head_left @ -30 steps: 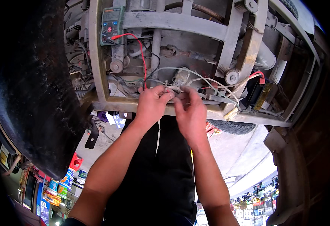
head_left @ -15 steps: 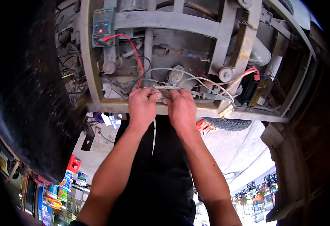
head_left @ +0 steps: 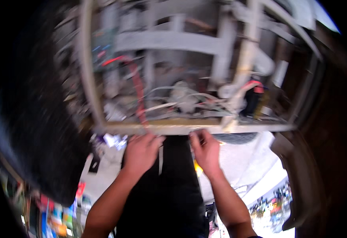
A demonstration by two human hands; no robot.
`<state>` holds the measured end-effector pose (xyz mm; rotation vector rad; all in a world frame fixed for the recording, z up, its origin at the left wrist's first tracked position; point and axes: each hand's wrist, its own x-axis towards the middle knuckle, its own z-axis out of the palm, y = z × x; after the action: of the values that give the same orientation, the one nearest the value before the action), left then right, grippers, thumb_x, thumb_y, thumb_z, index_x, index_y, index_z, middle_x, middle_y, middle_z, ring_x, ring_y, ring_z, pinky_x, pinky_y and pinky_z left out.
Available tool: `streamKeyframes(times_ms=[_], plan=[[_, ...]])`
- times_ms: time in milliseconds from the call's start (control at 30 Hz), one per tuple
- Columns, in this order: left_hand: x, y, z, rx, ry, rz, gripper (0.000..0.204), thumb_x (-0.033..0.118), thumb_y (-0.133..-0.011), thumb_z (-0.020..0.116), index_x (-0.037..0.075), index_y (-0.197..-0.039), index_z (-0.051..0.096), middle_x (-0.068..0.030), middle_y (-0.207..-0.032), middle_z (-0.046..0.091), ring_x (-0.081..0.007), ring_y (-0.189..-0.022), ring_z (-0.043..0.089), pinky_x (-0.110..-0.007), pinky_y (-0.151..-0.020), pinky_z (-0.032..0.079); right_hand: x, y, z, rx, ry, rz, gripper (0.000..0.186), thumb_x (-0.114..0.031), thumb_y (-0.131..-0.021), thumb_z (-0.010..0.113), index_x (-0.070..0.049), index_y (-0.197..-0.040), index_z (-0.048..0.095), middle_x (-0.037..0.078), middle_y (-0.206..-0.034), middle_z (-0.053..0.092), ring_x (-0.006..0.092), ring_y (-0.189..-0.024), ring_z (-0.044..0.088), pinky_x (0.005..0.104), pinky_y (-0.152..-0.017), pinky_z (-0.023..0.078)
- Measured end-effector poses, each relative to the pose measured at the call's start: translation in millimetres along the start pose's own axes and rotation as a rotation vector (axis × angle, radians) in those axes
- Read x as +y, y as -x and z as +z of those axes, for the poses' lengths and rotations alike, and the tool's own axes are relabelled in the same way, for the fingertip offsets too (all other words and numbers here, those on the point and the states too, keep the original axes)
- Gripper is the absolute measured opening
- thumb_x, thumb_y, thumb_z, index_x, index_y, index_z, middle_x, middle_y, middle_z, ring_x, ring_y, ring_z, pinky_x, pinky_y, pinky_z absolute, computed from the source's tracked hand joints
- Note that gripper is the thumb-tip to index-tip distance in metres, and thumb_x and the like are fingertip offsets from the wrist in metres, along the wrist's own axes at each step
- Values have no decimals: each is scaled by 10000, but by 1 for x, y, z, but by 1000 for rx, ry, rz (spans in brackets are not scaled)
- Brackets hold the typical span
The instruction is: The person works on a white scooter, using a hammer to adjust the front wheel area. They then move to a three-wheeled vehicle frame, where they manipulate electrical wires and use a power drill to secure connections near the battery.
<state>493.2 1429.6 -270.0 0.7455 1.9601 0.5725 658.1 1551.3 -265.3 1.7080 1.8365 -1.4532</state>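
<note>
"What's largest?"
"The beige-grey rectangular metal frame (head_left: pixel 169 129), lying far."
"The hands?"
"Left hand (head_left: pixel 141 152) and right hand (head_left: pixel 207 150), fingers bent, by its near rail; I can't tell whether either grips anything."
"Smaller?"
"A blurred green boxy meter (head_left: pixel 103 44), far left; its flexible red wire (head_left: pixel 138 89), reaching toward the left hand; a thin white strip (head_left: pixel 161 160) between the hands."

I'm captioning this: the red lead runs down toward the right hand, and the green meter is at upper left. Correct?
Not quite: in the head view, the red lead runs down toward the left hand; the green meter is indeed at upper left.
</note>
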Motion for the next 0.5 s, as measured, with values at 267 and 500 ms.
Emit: streamKeyframes(times_ms=[267, 500], plan=[[-31, 4, -7, -112, 157, -266, 144, 132, -935, 615, 1, -993, 615, -103, -740, 662, -165, -666, 642, -305, -656, 515, 53, -69, -142, 471, 99, 113, 292, -197, -877, 679, 36, -1050, 642, 123, -820, 678, 146, -764, 620, 295, -729, 501], [-16, -5, -6, -122, 216, -243, 127, 111, -938, 597, -3, -994, 603, -62, -765, 644, -120, -703, 610, -271, -683, 491, 36, -137, -163, 376, 604, -204, 292, -120, -802, 717, 15, -1045, 627, 199, -937, 678, 370, -881, 653, 405, -780, 510]])
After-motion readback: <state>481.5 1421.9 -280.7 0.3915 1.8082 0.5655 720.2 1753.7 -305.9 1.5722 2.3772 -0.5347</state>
